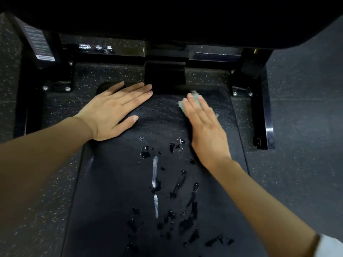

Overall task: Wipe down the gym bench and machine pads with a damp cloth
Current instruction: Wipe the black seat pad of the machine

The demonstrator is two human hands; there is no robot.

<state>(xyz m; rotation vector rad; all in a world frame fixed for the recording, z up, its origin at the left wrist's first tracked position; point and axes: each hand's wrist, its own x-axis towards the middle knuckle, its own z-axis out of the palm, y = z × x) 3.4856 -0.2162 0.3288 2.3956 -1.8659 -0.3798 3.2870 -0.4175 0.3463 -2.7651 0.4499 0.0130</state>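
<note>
Cloth (182, 106), pale green, is pressed against the far end of the black bench pad (111, 191) by the right hand (206, 130), fingers straight, not curled. The left hand (115, 112) is laid flat and empty on the pad's far left corner. Water droplets (178, 182) are scattered over the pad's middle.
</note>
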